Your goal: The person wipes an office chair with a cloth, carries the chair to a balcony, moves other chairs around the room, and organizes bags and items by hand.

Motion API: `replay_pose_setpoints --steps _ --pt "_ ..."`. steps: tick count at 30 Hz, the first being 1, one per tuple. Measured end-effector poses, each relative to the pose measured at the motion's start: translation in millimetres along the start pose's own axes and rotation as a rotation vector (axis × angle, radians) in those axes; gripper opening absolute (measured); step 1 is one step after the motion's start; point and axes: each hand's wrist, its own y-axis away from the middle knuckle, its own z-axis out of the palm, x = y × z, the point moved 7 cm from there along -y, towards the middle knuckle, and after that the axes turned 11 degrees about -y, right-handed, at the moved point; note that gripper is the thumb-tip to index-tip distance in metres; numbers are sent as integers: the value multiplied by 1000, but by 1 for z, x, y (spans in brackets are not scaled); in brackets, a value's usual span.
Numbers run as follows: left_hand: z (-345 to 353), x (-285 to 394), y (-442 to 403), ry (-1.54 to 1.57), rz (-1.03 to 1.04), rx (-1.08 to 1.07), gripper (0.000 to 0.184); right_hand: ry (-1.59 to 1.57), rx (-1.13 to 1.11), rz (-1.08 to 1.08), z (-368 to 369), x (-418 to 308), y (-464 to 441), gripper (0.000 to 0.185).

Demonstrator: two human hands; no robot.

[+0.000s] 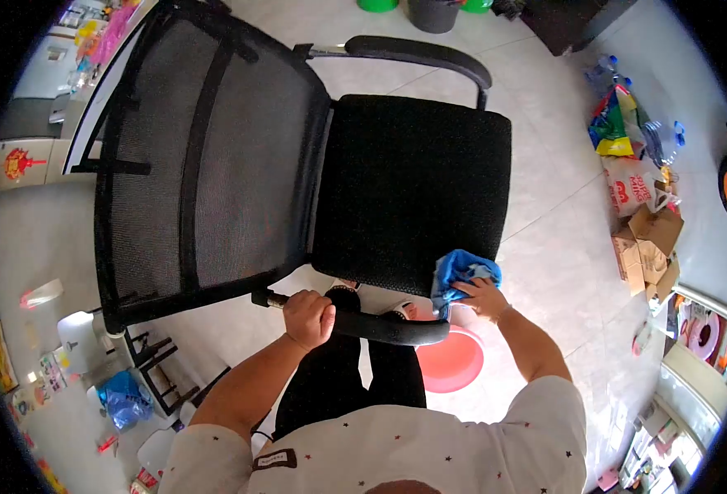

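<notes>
A black office chair with a mesh back (pixel 248 156) and a dark padded seat (pixel 413 189) stands in front of me. My left hand (pixel 309 319) is wrapped round the rear end of the near armrest (pixel 388 328). In my right hand (pixel 483 300) is a crumpled blue cloth (pixel 459 273), pressed against the seat's front corner closest to me. The far armrest (pixel 417 53) is untouched. Below my right hand, a pink basin (pixel 452 359) sits on the floor, partly covered by the near armrest.
Along the right wall lie plastic bottles (pixel 664 142), a white plastic bag (pixel 629 183) and an open cardboard box (pixel 650 247). A dark bucket (pixel 433 12) stands beyond the chair. At lower left are a blue plastic bag (pixel 124 398) and a dark stool frame (pixel 159 369). My feet are beneath the near armrest.
</notes>
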Motion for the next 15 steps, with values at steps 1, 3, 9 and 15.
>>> replay_pose_setpoints --steps 1,3,9,15 --pt "-1 1 0 -13 8 1 20 26 54 79 -4 3 18 33" --pt "3 -1 3 -48 16 -41 19 54 52 373 7 19 68 30" --pt "2 5 2 -169 46 -101 16 -337 97 1361 26 -44 280 30" --pt "4 4 7 -223 -20 -133 21 -707 733 1503 14 -163 300 36"
